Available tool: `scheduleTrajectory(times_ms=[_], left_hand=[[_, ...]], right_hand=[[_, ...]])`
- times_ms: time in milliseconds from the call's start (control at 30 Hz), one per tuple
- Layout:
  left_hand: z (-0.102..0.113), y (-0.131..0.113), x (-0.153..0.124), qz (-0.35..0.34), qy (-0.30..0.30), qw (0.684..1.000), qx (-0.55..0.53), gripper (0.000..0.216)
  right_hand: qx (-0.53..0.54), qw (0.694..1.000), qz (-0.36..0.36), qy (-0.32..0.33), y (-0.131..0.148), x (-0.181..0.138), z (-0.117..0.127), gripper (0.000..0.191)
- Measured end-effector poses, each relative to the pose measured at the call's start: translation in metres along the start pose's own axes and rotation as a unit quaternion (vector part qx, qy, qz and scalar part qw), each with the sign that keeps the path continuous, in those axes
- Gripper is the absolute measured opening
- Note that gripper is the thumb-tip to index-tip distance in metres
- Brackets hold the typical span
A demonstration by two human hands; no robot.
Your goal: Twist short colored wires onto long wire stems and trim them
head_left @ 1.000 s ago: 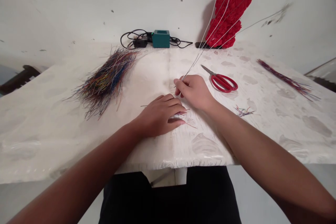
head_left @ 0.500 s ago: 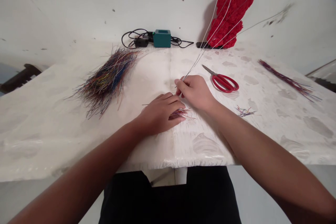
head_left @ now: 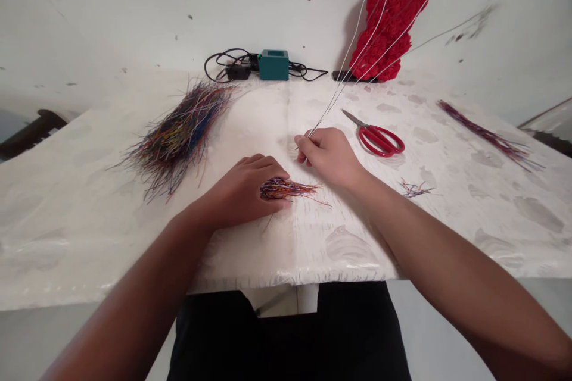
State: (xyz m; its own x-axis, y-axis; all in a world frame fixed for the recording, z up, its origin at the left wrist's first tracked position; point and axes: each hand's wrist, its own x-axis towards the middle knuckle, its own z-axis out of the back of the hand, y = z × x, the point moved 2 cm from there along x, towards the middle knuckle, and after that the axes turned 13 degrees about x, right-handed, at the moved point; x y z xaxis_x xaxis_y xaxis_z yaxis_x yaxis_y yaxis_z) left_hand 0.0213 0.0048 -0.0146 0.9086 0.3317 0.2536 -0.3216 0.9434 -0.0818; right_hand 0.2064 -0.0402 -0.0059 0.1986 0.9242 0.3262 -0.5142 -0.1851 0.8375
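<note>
My left hand [head_left: 250, 190] is closed round a bundle of thin coloured wires [head_left: 288, 189], orange, purple and red, lying on the table; its loose ends stick out to the right past my fingers. The rest of that bundle is hidden under the palm. Just right of it, my right hand [head_left: 328, 152] pinches several long thin white and grey wires [head_left: 333, 104] between thumb and fingers. Those wires fan out up and away toward the wall. Beyond my right hand lie scissors [head_left: 378, 138] with red handles, their blades pointing to the upper left.
A large heap of mixed wires [head_left: 179, 137] lies at the left. By the wall stand a teal box [head_left: 274, 65] with black cables [head_left: 227, 62] and a red ruffled object [head_left: 388, 30]. A thin wire bundle [head_left: 487, 134] and short wire scraps [head_left: 415, 189] lie at the right.
My left hand has slid left along the wire bundle, uncovering more of its right end. My right hand still pinches the long wires in nearly the same place.
</note>
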Motion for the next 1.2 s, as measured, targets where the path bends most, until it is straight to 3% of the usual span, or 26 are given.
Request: scheduleTrajectory(times_ms=[600, 800, 933, 1200], left_hand=[[-0.012, 0.001, 0.006, -0.023, -0.047, 0.998, 0.045, 0.012], [-0.007, -0.007, 0.003, -0.034, -0.057, 0.997, 0.046, 0.028], [-0.002, -0.018, 0.002, -0.068, -0.083, 0.994, 0.036, 0.026], [-0.006, -0.046, 0.000, -0.167, -0.010, 0.986, 0.019, 0.044]], right_hand=[[0.018, 1.000, 0.004, 0.012, -0.003, -0.001, -0.004, 0.044], [0.016, 1.000, 0.007, 0.018, -0.003, -0.001, -0.003, 0.043], [0.013, 1.000, 0.011, 0.018, -0.002, -0.002, -0.003, 0.043], [0.006, 1.000, 0.010, 0.015, -0.002, -0.002, -0.003, 0.044]])
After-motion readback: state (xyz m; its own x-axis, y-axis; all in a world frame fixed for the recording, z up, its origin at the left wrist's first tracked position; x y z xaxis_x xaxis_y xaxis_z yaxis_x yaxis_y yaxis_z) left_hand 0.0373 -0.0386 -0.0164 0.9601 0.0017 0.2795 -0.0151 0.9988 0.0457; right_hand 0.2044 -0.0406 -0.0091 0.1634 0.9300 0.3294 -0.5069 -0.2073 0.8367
